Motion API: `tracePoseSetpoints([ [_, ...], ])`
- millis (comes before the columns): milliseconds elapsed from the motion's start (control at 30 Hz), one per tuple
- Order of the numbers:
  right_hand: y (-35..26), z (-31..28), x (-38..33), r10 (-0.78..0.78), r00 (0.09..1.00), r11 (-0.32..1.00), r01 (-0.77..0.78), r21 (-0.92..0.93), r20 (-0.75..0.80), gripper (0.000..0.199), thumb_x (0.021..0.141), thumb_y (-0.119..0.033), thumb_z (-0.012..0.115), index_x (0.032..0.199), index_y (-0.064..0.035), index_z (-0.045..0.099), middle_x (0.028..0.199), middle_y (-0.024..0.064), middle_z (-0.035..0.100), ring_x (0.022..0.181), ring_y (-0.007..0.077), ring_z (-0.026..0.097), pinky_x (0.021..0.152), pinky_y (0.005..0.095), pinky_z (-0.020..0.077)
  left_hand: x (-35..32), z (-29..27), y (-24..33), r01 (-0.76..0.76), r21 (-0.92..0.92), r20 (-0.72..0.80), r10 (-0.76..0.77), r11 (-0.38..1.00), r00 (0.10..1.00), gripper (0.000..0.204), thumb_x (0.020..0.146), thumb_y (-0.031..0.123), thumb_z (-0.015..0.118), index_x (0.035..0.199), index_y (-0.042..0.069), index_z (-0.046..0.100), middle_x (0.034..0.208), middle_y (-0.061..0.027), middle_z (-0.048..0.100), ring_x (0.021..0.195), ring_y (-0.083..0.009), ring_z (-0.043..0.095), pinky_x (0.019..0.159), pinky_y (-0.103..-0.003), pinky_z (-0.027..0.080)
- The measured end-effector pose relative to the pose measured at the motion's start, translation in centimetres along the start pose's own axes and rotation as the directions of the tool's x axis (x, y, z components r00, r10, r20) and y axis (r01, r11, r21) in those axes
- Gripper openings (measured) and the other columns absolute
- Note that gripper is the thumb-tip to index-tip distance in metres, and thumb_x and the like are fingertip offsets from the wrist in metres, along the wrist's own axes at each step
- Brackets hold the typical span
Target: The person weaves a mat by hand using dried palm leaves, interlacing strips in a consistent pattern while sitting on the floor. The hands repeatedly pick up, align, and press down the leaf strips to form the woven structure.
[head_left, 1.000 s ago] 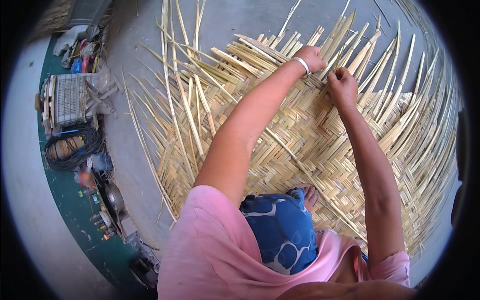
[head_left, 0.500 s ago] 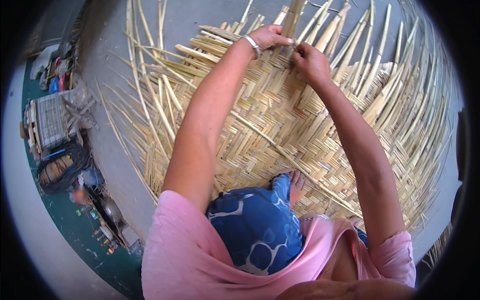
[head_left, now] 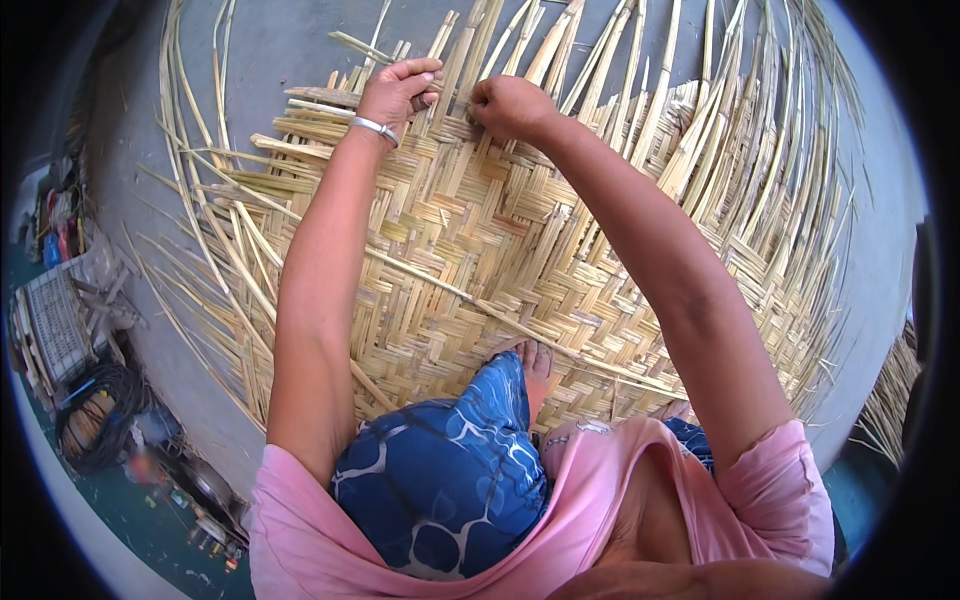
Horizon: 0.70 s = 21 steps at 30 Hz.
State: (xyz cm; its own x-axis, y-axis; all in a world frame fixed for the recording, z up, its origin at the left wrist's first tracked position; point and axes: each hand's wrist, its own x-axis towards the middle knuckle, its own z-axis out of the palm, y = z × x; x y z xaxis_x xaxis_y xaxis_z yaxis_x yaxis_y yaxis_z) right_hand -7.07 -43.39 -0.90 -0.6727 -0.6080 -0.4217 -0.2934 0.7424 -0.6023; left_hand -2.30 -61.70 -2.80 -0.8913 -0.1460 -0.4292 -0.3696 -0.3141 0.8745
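Mat (head_left: 430,325) lies on grey floor (head_left: 290,60), a foot (head_left: 537,365) resting on it. Herringbone centre looks done; approx. all round the top, L & R sides, unwoven strips (head_left: 552,45) stick out, so edge work seems left. L hand (head_left: 412,90) has bent fingers at the top edge; R hand (head_left: 510,105) is curled nearby. Can't tell what either pinches, if anything.

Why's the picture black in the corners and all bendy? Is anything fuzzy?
In the head view, the round fisheye picture leaves dark corners and curves the green strip; the woven mat looks fairly sharp, but the gridded crate looks softer.
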Motion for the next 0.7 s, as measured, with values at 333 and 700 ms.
tracePoseSetpoints([
  [333, -0.2, 1.9, -2.2, -0.055, 0.972, 0.997, 0.040, -0.067, -0.228, 0.019, 0.078, -0.012, 0.051, 0.091, -0.0073, 0.063, 0.096, 0.0150, 0.061, 0.091, 0.0310, 0.060, 0.079, 0.0386, 0.0484, -1.5, -0.7, -1.8, -0.060, 0.749, -0.251, 0.366, 0.660, 0.896, 0.013, 0.075, 0.013, 0.062, 0.085, 0.012, 0.070, 0.073, -0.0043, 0.065, 0.063, -0.0136, 0.058, 0.063, -0.028, 0.047],
  [700, -1.1, 4.5, -8.8, -0.302, 0.930, 0.931, 0.242, -0.273, -0.209, 0.036, 0.083, -0.008, 0.045, 0.118, 0.0011, 0.050, 0.134, 0.0169, 0.038, 0.118, 0.0270, 0.041, 0.099, 0.0342, 0.0360, -1.5, -1.5, -2.5, 0.021, 0.787, -0.291, 0.341, 0.617, 0.894, 0.017, 0.077, 0.012, 0.062, 0.092, 0.013, 0.070, 0.076, -0.0009, 0.065, 0.064, -0.0099, 0.056, 0.063, -0.025, 0.046],
])
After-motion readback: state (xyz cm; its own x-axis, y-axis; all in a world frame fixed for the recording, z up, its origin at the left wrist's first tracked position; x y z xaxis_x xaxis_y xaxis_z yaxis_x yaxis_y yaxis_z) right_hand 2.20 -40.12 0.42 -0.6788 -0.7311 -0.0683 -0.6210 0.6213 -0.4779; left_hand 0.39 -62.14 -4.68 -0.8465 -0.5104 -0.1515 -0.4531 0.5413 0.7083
